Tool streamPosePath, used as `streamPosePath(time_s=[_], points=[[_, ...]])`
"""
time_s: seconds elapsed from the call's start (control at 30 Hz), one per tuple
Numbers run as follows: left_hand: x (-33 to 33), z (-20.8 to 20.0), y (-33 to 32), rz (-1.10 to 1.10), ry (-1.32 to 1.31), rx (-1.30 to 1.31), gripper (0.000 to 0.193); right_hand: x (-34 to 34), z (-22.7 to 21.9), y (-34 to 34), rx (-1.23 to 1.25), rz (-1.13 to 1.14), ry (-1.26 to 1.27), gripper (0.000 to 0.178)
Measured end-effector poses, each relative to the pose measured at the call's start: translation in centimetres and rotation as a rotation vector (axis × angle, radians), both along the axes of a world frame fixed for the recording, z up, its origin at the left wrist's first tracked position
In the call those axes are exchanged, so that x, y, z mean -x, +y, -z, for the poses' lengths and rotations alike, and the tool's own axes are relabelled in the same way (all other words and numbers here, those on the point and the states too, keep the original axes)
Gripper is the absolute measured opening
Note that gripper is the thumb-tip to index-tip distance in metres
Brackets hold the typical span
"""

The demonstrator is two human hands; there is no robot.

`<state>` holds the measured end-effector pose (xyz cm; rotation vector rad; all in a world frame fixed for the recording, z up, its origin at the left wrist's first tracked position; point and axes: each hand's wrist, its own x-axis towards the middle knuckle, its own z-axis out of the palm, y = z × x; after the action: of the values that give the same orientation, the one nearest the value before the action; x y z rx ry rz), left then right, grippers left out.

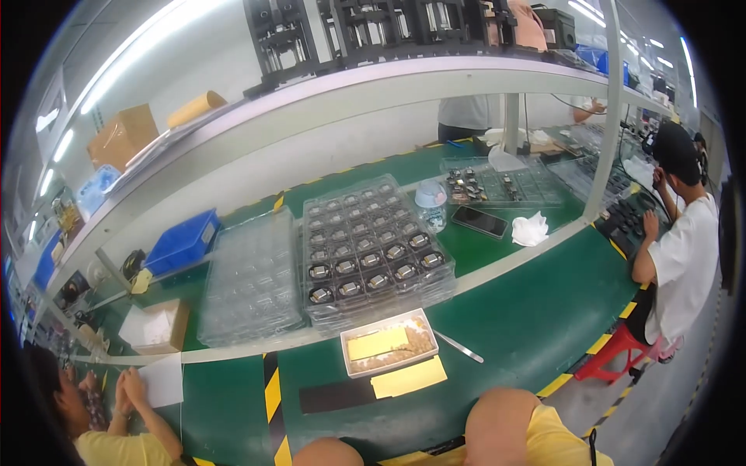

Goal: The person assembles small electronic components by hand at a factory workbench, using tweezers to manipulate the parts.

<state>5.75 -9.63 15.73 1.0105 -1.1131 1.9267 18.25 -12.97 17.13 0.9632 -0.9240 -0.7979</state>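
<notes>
Scene lit brightly and evenly by white ceiling tubes (128,60), glare strongest at far left, where surroundings are washed pale. Highlights thrown back by clear trays (252,272) at left; fine detail there partly lost. Shallow white box (346,356) lit clearly, only soft shadows cast. Long shelf (388,89) bowed by fisheye distortion; corners swallowed in black. Far right background softened, small parts blurred; near green tabletop (528,326) rendered fairly sharp.

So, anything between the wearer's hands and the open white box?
Nothing visible overhangs the white box; a yellow strip and black strip lie flat at its near side. Both hands are out of view, leaving their path unclear.
</notes>
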Motion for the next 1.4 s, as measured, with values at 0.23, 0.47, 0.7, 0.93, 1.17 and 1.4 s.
streamPosePath(time_s=[0.23, 0.47, 0.7, 0.93, 1.17, 1.4], points=[[-4.6, -3.1, -5.2, 0.298, 0.248, 0.748, 0.024, 8.9, -5.7, -4.7, 1.257, -1.148, 0.525, 0.026], [-4.3, -0.6, -6.4, 0.486, 0.230, 0.694, 0.039, 9.6, -5.7, -2.5, 1.332, -1.190, 0.531, 0.022], [-4.3, -1.7, -5.0, 0.950, 0.328, 0.605, 0.041, -0.8, 15.6, -10.8, 0.915, -0.381, -0.267, 0.052], [2.3, 10.1, -3.9, 2.412, 0.012, -0.607, 0.024, 1.6, 16.8, -9.7, 0.935, 0.028, -0.310, 0.044], [3.4, 13.0, 2.5, 2.952, -1.690, -0.311, 0.020, 0.8, 16.8, -1.1, 1.026, 0.590, -0.401, 0.038], [5.3, 14.0, 5.9, 1.775, -3.812, 0.584, 0.019, -5.7, 15.1, 6.4, 1.146, 1.065, -0.443, 0.025]])
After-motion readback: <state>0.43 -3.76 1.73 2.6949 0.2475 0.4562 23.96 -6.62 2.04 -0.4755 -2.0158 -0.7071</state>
